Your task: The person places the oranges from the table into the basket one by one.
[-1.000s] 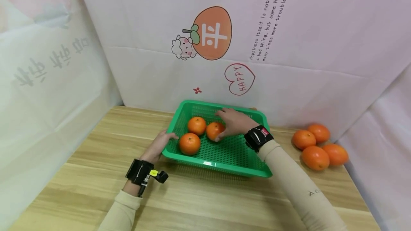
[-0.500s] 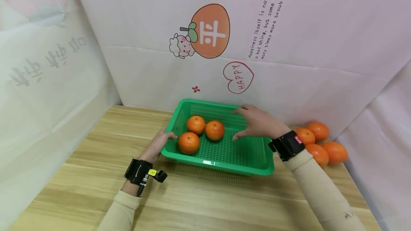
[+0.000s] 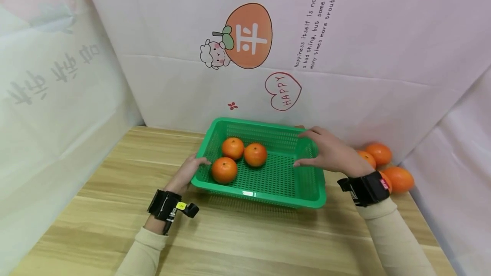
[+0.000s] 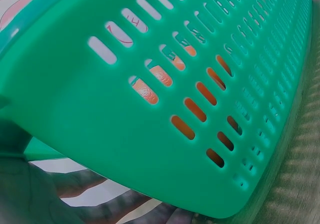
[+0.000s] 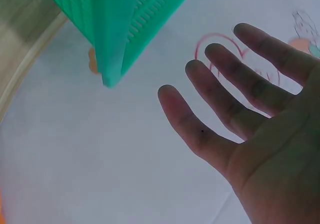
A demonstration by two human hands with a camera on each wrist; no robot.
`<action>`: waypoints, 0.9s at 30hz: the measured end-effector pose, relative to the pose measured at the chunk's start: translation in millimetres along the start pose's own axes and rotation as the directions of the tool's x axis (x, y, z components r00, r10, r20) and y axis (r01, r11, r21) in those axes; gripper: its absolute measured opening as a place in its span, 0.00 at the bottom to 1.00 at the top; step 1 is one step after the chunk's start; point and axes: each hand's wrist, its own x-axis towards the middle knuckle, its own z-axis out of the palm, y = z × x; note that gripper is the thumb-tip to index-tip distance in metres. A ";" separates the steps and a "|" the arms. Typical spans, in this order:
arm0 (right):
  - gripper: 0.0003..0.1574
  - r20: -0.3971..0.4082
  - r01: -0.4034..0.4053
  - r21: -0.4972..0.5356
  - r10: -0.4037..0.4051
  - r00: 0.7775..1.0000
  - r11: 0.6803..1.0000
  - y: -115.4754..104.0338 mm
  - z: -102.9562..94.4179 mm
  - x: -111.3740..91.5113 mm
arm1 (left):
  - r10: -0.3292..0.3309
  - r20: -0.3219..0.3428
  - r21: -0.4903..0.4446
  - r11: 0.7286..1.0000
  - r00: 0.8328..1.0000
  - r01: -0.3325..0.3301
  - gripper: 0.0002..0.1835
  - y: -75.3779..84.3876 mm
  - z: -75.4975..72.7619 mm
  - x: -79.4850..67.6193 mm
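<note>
A green plastic basket [image 3: 284,200] with slotted walls stands on the table, three oranges [image 3: 224,170] grouped in its left half. My left hand [image 3: 188,173] grips the basket's left end, thumb over the rim and fingers outside; the left wrist view shows those fingers [image 4: 75,181] beside the slotted wall. Over the basket's right end is my right hand [image 3: 330,150], holding nothing. Its fingers [image 5: 220,102] are spread and fairly straight in the right wrist view, apart from the basket's corner [image 5: 112,59].
Several more oranges [image 3: 399,179] lie on the wooden table [image 3: 245,237] at the right, partly hidden behind my right wrist. A printed white cloth [image 3: 172,88] rises right behind the basket, with further cloth walls at left and right.
My right hand has let go of an orange inside the basket and drawn away to the right, over the basket's right end. The left hand keeps its hold on the rim.
</note>
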 end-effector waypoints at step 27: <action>0.43 -0.264 -0.159 0.051 0.167 0.950 0.986 79.8 3.2 -95.3 | 0.000 0.012 -0.013 1.000 1.000 0.000 0.37 0.2 0.6 1.9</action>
